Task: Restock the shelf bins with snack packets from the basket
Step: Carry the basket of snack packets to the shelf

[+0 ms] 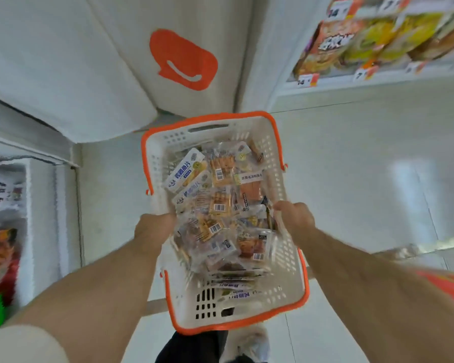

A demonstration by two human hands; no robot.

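Here, a white basket [286, 258] with an orange rim is held out in front of the body by both hands, above a pale floor [351, 179]. The left hand [155, 229] is curled over the basket's left wall, and the right hand [295, 216] is wrapped over the right wall; the fingertips of both are hidden inside the rim. The basket is filled with snack packets [220, 205], piled loosely and overlapping, most of them clear with barcodes showing. A blue-and-white packet [185, 170] is seen lying on top near the far left corner. At the upper right, a shelf [378, 79] stocked with yellow and orange bags [351, 43] is seen, with price tags [307, 81] along its front edge, though it is blurred and the print cannot be read. A white panel with an orange logo [184, 60] is seen beyond the basket.
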